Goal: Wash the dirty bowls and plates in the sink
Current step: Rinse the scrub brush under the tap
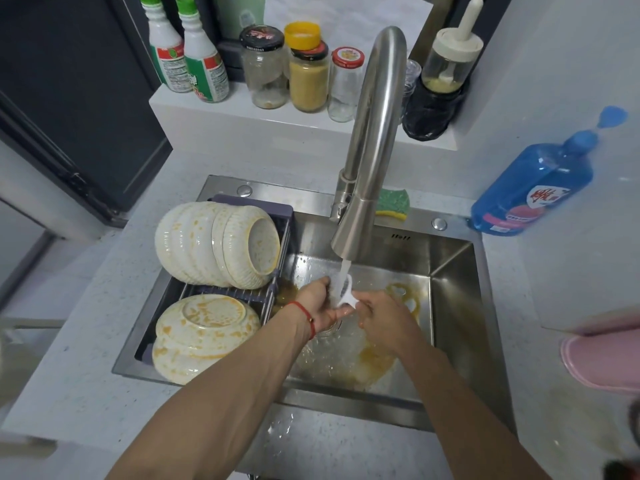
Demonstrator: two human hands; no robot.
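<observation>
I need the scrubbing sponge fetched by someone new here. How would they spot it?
Start at the steel faucet behind the sink. The sponge lies on the rim just right of its base. It alone is green on top with a yellow underside.

Stuff I can't really make out

Running water blurs the white thing point(343, 292) I'm holding; pink object point(606, 362) at 3 o'clock is cut off.

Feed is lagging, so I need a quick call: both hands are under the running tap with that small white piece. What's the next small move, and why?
Probably set the small white piece aside and lift a stained bowl from the rack. Both the left hand and right hand are rinsing it, while every bowl shows orange residue.
</observation>
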